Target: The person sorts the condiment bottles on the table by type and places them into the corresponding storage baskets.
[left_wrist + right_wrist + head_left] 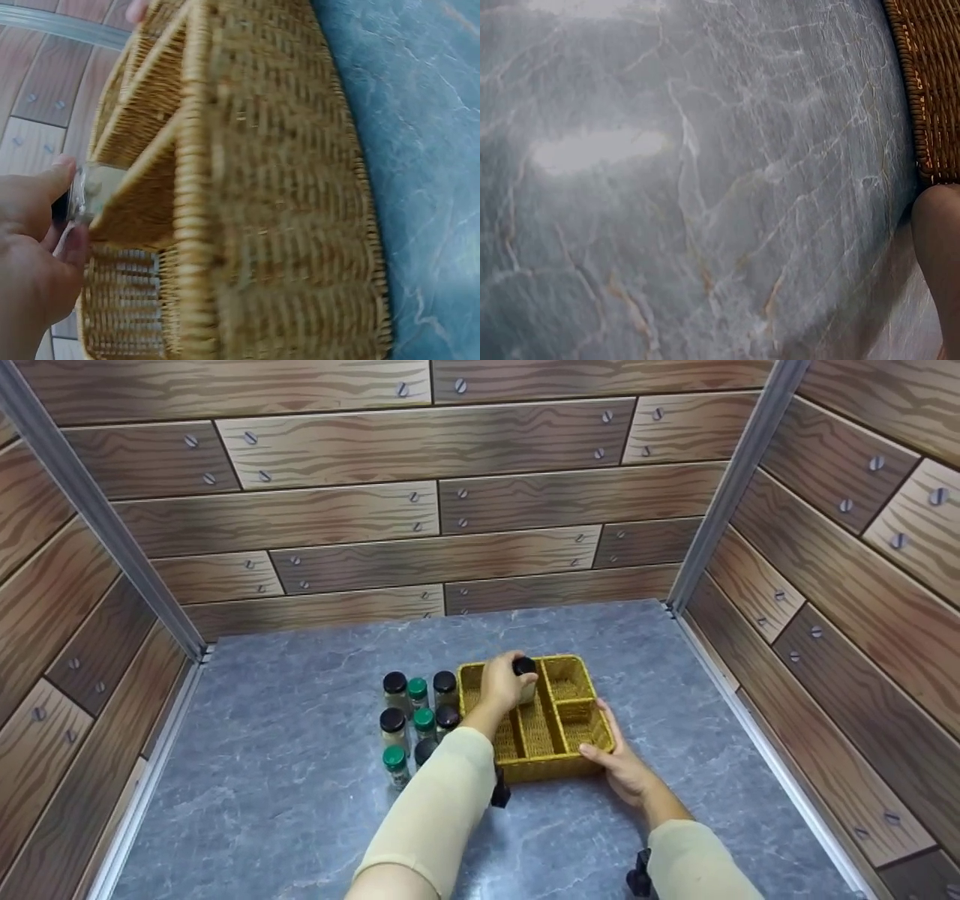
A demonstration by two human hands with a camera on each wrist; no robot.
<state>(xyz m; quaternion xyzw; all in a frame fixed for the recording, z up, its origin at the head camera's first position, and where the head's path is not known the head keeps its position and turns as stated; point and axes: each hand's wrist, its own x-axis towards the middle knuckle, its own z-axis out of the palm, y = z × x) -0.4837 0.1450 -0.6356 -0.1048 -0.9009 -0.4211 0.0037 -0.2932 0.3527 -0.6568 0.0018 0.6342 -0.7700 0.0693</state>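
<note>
A black-capped glass spice jar [524,666] is pinched between the thumb and fingers of my left hand [501,684], over the long middle compartment of a yellow-brown wicker basket [551,769]. In the left wrist view, the clear jar [97,187] points its lower end into the basket [277,180], beside a woven divider. My right hand [626,769] grips the basket's near right corner, thumb over the rim and fingers along the outer side. Only a bit of the right hand [939,247] shows in the right wrist view, against the basket's wall [937,90].
Left of the basket stand several spice jars in rows, some with black caps [394,682], others with green caps [394,757]. My left forearm partly covers the nearest ones. Wood-patterned panels [360,510] enclose the grey marbled table [285,780] at the back and sides.
</note>
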